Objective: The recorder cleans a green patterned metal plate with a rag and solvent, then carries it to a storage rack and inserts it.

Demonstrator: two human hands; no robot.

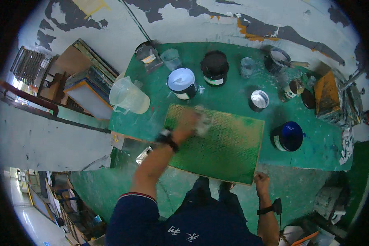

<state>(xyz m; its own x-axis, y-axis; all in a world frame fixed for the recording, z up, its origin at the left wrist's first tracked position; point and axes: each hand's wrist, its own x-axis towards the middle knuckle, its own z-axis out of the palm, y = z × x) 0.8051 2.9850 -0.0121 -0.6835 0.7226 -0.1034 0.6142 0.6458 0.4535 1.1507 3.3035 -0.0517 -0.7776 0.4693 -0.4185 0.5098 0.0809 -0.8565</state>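
A flat rectangular panel (221, 153) with a patterned green and tan surface and a thin pale edge lies across the table's front, its near part jutting over the edge. On its upper left area my left hand (187, 125) is smeared by motion, with a crumpled whitish rag (203, 123) at its fingers, against the surface. My right hand (261, 181) is closed at the panel's near right corner, its fingertips on the edge. Closest beyond the panel are a tub of pale blue paste (181, 80) and a small tin with a silvery inside (259, 99).
The green table (151, 123) also bears a clear pitcher (129, 96), a black lidded tub (214, 67), a pot with a brush (277, 59) and an open tub of dark blue paint (290, 136). Framed screens (88, 92) lean at the left. A metal can (144, 156) stands by my left forearm.
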